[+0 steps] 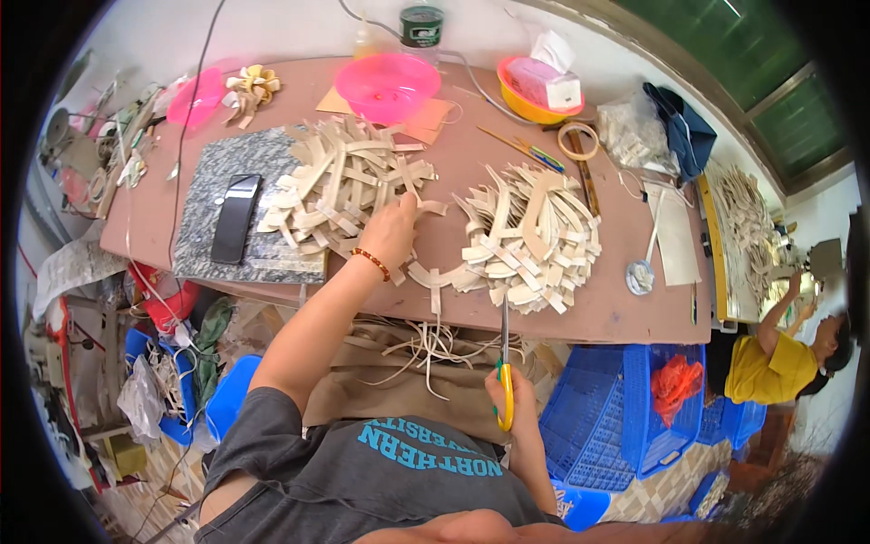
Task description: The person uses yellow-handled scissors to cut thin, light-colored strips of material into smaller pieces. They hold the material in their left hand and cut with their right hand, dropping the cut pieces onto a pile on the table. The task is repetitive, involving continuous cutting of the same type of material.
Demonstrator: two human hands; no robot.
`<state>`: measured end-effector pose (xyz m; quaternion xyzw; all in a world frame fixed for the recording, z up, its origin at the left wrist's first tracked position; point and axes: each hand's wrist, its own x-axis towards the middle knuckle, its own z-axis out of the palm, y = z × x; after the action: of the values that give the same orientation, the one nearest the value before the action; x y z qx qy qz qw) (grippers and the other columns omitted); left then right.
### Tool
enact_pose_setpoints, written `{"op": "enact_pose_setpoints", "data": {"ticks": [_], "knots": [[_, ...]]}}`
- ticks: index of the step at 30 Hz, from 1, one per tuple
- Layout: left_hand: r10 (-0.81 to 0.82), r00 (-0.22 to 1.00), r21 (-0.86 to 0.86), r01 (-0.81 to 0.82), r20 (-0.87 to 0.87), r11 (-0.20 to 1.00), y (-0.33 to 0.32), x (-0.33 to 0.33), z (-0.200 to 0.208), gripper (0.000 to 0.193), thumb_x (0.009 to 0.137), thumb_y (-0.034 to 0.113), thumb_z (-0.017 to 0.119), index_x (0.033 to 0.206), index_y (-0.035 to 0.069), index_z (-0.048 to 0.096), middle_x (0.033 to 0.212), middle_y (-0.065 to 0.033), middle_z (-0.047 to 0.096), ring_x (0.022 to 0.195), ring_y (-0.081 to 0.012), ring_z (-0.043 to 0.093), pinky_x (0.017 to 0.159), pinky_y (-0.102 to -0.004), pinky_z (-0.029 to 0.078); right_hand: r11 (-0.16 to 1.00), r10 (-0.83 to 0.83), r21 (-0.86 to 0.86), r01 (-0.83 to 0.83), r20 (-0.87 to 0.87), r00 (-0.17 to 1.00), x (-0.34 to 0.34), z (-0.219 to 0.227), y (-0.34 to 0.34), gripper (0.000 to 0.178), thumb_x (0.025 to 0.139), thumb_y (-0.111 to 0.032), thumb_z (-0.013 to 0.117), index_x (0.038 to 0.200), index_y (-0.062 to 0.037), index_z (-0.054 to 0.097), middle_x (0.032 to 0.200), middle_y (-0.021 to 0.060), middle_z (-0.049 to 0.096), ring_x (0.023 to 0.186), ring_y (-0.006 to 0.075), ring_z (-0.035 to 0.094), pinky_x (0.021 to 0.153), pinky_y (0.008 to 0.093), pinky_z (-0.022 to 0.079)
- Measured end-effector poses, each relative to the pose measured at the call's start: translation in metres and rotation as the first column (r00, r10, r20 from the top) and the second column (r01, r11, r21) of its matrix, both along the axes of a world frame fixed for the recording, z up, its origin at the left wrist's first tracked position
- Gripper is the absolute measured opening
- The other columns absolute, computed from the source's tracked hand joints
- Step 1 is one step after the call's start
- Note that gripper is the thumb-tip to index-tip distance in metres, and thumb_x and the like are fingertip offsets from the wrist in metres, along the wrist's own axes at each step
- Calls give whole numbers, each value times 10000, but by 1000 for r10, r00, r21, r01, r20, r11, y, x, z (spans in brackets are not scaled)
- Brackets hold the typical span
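My left hand (391, 234), with a beaded bracelet at the wrist, reaches to the right side of a heap of beige strap pieces (331, 181). Its fingertips close on one of the pieces there, though they are partly hidden. Low at the table's front edge, my right hand (509, 399) grips yellow-handled scissors (505, 385), blades pointing away from me. The blade tips come up to a second heap of beige strap pieces (535, 245). Between the heaps lies a single branched strap piece (435, 279), partly over the table edge.
A dark phone (236, 218) rests on a grey stone slab (198, 218). Behind are a pink bowl (388, 86), a tissue pack (544, 83) and a tape roll (578, 140). Thin offcuts (433, 349) lie below the edge, near blue crates (589, 408). A person in yellow (770, 367) works at right.
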<state>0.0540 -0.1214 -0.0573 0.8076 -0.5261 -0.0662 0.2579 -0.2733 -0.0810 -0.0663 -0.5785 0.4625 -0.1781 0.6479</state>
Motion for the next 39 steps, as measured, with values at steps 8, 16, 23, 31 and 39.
{"op": "enact_pose_setpoints", "data": {"ticks": [8, 16, 23, 31, 39], "knots": [[-96, 850, -387, -133, -518, 913, 19, 43, 60, 234, 762, 40, 623, 975, 19, 526, 766, -110, 654, 674, -193, 655, 595, -298, 514, 996, 56, -64, -61, -72, 996, 10, 12, 1, 155, 820, -148, 666, 823, -40, 554, 665, -31, 512, 604, 34, 437, 530, 199, 355], [158, 987, -582, -108, 35, 806, 39, 103, 158, 311, 762, 8, 636, 1041, 22, 501, 748, -66, 639, 649, -132, 626, 585, -254, 510, 998, 34, -58, -36, -34, 999, 7, 3, 2, 160, 817, -146, 673, 828, -42, 553, 674, -30, 516, 618, 36, 440, 541, 200, 361], [-300, 744, -434, 14, -598, 901, 31, 117, 112, 591, 769, -66, 616, 1277, 28, 331, 851, -28, 577, 781, -83, 569, 721, -237, 482, 994, 89, -61, -96, -101, 991, 13, 0, 6, 172, 811, -157, 682, 822, -48, 550, 671, -36, 523, 619, 26, 445, 541, 192, 362], [-389, 244, -370, 118, -888, 921, 73, 59, 67, 373, 811, -27, 608, 1166, 9, 498, 894, -8, 582, 811, -70, 552, 744, -214, 458, 993, 106, -45, -111, -103, 989, 17, 6, 4, 192, 801, -176, 692, 820, -50, 549, 670, -33, 529, 614, 31, 446, 548, 204, 384], [-479, 664, -599, 57, -574, 798, 126, 34, 19, 128, 781, -84, 608, 882, -5, 595, 977, -85, 588, 873, -123, 562, 754, -237, 456, 832, 379, -375, -408, -154, 913, 105, 24, -39, 353, 769, -341, 696, 860, -24, 568, 690, 94, 576, 643, 213, 547, 568, 332, 424]]}}
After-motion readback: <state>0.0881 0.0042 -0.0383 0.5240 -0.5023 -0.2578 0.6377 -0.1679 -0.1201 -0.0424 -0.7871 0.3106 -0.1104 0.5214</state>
